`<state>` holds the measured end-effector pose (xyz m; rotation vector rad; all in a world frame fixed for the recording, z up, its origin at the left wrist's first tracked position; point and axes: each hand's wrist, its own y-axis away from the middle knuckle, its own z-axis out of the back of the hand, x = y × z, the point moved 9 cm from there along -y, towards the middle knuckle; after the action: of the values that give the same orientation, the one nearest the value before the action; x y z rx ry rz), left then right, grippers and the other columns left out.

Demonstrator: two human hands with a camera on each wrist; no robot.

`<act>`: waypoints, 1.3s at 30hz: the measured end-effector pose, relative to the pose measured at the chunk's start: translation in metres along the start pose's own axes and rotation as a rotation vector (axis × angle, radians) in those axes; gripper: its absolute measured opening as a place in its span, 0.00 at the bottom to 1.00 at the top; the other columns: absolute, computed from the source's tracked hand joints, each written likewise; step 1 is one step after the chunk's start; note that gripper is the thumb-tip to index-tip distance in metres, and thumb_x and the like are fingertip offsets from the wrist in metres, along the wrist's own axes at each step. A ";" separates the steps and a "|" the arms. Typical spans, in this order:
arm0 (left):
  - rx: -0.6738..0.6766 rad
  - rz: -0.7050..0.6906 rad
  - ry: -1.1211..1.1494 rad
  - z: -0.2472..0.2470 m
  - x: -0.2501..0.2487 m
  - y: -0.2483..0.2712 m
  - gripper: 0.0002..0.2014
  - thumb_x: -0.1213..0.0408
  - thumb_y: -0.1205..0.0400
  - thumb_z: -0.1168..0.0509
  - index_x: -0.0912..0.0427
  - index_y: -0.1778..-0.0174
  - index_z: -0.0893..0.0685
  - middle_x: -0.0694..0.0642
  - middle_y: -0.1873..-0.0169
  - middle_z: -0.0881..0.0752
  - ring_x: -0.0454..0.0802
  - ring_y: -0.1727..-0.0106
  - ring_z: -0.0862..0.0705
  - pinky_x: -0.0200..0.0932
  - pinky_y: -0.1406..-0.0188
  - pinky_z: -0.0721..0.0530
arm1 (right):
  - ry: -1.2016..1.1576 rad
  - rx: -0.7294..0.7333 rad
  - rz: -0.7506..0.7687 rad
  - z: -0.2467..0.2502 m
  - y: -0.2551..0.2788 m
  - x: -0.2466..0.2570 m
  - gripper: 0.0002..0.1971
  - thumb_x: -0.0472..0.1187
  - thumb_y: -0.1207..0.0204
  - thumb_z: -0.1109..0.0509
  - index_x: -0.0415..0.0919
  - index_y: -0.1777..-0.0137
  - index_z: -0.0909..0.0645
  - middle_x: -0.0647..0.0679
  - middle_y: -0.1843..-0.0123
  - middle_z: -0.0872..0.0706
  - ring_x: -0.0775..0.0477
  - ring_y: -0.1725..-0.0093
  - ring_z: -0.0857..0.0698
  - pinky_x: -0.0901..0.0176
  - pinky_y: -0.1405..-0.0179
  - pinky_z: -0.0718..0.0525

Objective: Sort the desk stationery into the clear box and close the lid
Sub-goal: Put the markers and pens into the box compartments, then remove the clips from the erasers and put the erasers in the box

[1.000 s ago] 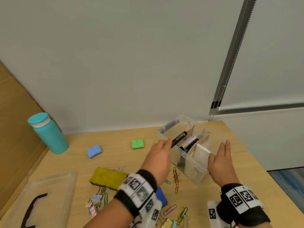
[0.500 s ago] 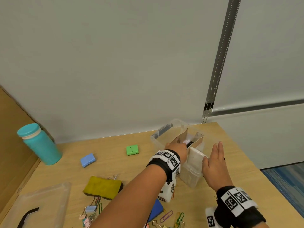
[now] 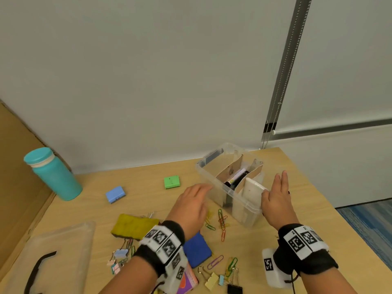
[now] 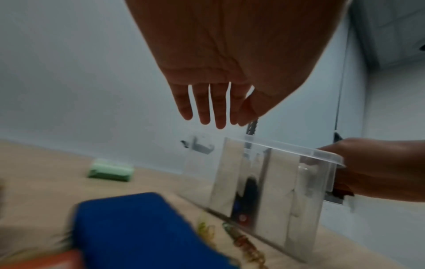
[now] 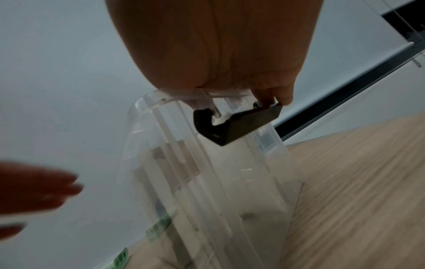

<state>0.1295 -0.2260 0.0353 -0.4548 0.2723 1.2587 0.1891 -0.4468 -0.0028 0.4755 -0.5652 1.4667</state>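
Note:
The clear box stands open at the desk's back right, split by cardboard dividers. Markers lie in its middle compartment and a white eraser stands in the near one. My left hand hovers just left of the box, fingers straight and empty; the left wrist view shows its fingers spread above the box. My right hand rests flat against the box's right end, thumb on the rim, beside the black latch. The clear lid lies at the front left.
Loose on the desk are a green block, a light blue block, a yellow sponge, a dark blue eraser, paper clips and binder clips. A teal bottle stands far left.
My left hand carried a black marker over the box, left it in the middle compartment and drew back to the left, empty. The right hand stayed on the box.

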 end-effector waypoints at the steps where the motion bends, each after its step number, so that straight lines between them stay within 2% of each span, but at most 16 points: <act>1: -0.005 0.017 -0.007 0.002 0.013 0.012 0.23 0.61 0.15 0.46 0.48 0.23 0.35 0.45 0.26 0.31 0.43 0.26 0.34 0.44 0.24 0.33 | -0.010 0.011 0.003 0.000 -0.001 0.000 0.31 0.42 0.15 0.52 0.32 0.17 0.59 0.43 0.15 0.67 0.41 0.16 0.52 0.42 0.18 0.48; 4: -0.027 0.114 -0.018 0.010 0.055 0.049 0.20 0.61 0.15 0.45 0.49 0.26 0.30 0.45 0.28 0.29 0.45 0.28 0.32 0.42 0.26 0.32 | -0.031 0.061 0.006 -0.004 -0.003 -0.001 0.31 0.41 0.15 0.52 0.33 0.17 0.61 0.45 0.15 0.69 0.39 0.16 0.52 0.39 0.18 0.46; 7: -0.051 0.227 -0.032 0.021 0.095 0.080 0.19 0.63 0.16 0.42 0.50 0.28 0.27 0.47 0.30 0.27 0.47 0.29 0.30 0.38 0.29 0.34 | -0.065 0.120 0.037 -0.010 -0.009 -0.002 0.32 0.42 0.15 0.51 0.37 0.17 0.63 0.53 0.16 0.71 0.39 0.16 0.53 0.33 0.24 0.33; 10: -0.045 0.324 -0.065 0.032 0.126 0.102 0.19 0.63 0.17 0.41 0.50 0.29 0.26 0.49 0.30 0.26 0.49 0.30 0.29 0.40 0.30 0.34 | -0.077 0.160 0.100 -0.014 -0.016 0.000 0.32 0.42 0.14 0.51 0.39 0.17 0.63 0.58 0.17 0.72 0.45 0.16 0.53 0.35 0.25 0.31; 13: -0.015 0.402 -0.074 0.040 0.147 0.117 0.19 0.61 0.16 0.41 0.50 0.28 0.27 0.50 0.29 0.28 0.50 0.30 0.31 0.42 0.29 0.33 | -0.093 0.203 0.126 -0.016 -0.024 0.003 0.32 0.43 0.14 0.49 0.43 0.16 0.62 0.64 0.18 0.71 0.48 0.16 0.50 0.36 0.31 0.24; 16: 0.024 0.443 -0.080 0.042 0.160 0.123 0.19 0.59 0.16 0.41 0.50 0.27 0.28 0.51 0.27 0.29 0.53 0.29 0.32 0.44 0.28 0.33 | -0.078 0.232 0.133 -0.013 -0.032 0.013 0.31 0.42 0.14 0.47 0.43 0.16 0.58 0.60 0.16 0.67 0.48 0.17 0.46 0.50 0.41 0.18; 18: 0.066 0.464 -0.098 0.041 0.168 0.123 0.21 0.58 0.16 0.41 0.50 0.26 0.30 0.52 0.26 0.30 0.53 0.28 0.33 0.44 0.28 0.34 | -0.036 0.231 0.140 -0.009 -0.037 0.021 0.31 0.41 0.14 0.47 0.43 0.15 0.56 0.55 0.14 0.64 0.48 0.16 0.49 0.53 0.32 0.25; 20: 0.112 0.481 -0.119 0.040 0.173 0.122 0.24 0.56 0.17 0.40 0.49 0.24 0.33 0.51 0.25 0.33 0.53 0.27 0.34 0.44 0.27 0.35 | 0.037 0.210 0.134 -0.003 -0.039 0.029 0.31 0.42 0.15 0.45 0.44 0.16 0.53 0.52 0.14 0.59 0.46 0.16 0.47 0.43 0.24 0.31; 22: 0.154 0.479 -0.140 0.038 0.175 0.121 0.27 0.54 0.19 0.38 0.48 0.23 0.35 0.50 0.24 0.35 0.54 0.26 0.35 0.45 0.27 0.34 | 0.192 0.106 0.168 0.006 -0.036 0.041 0.30 0.44 0.16 0.43 0.41 0.17 0.49 0.47 0.14 0.53 0.41 0.18 0.40 0.39 0.22 0.33; 24: 0.202 0.452 -0.162 0.035 0.175 0.119 0.30 0.52 0.21 0.35 0.46 0.22 0.37 0.48 0.22 0.37 0.53 0.25 0.37 0.46 0.26 0.33 | 0.311 -0.072 0.321 0.016 -0.017 0.078 0.27 0.43 0.17 0.42 0.39 0.20 0.40 0.41 0.17 0.41 0.38 0.19 0.38 0.40 0.21 0.36; 27: 0.297 0.395 -0.213 0.025 0.173 0.111 0.35 0.53 0.23 0.34 0.43 0.21 0.41 0.46 0.20 0.41 0.53 0.22 0.39 0.51 0.25 0.32 | 0.234 -0.204 0.545 0.012 0.031 0.146 0.18 0.41 0.19 0.39 0.40 0.31 0.25 0.44 0.31 0.23 0.45 0.31 0.26 0.48 0.29 0.25; 29: 0.350 0.361 -0.238 0.019 0.170 0.104 0.37 0.55 0.23 0.33 0.43 0.20 0.43 0.46 0.19 0.41 0.53 0.22 0.39 0.51 0.24 0.32 | 0.198 -0.125 0.647 -0.017 0.055 0.176 0.11 0.39 0.20 0.38 0.42 0.39 0.21 0.49 0.41 0.19 0.49 0.41 0.22 0.56 0.41 0.20; 31: 0.384 0.332 -0.266 0.013 0.168 0.099 0.36 0.56 0.22 0.33 0.44 0.19 0.43 0.47 0.20 0.38 0.53 0.24 0.36 0.49 0.25 0.31 | 0.221 0.027 0.690 -0.058 0.069 0.188 0.09 0.40 0.19 0.39 0.45 0.42 0.22 0.52 0.45 0.20 0.51 0.46 0.20 0.60 0.49 0.18; 33: 0.391 0.319 -0.289 0.009 0.169 0.098 0.35 0.57 0.22 0.34 0.44 0.20 0.41 0.47 0.22 0.34 0.53 0.25 0.34 0.48 0.27 0.31 | 0.318 0.214 0.639 -0.100 0.077 0.182 0.11 0.44 0.18 0.40 0.47 0.38 0.25 0.51 0.41 0.23 0.50 0.44 0.21 0.60 0.53 0.19; 36: 0.382 0.321 -0.328 0.006 0.172 0.100 0.34 0.57 0.22 0.34 0.44 0.21 0.40 0.46 0.24 0.32 0.53 0.27 0.33 0.47 0.30 0.29 | 0.523 0.459 0.467 -0.148 0.085 0.150 0.24 0.51 0.19 0.41 0.45 0.25 0.37 0.47 0.31 0.31 0.44 0.35 0.27 0.55 0.52 0.20; 39: 0.360 0.323 -0.351 0.009 0.170 0.104 0.33 0.53 0.21 0.35 0.45 0.21 0.40 0.47 0.26 0.31 0.53 0.29 0.32 0.49 0.31 0.29 | 0.577 0.563 0.386 -0.169 0.094 0.129 0.34 0.55 0.18 0.45 0.48 0.16 0.53 0.45 0.23 0.38 0.41 0.30 0.30 0.50 0.46 0.19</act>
<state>0.0796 -0.0527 -0.0499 0.1273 0.2728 1.5399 0.1089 -0.2353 -0.0591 0.3547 0.2443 2.0377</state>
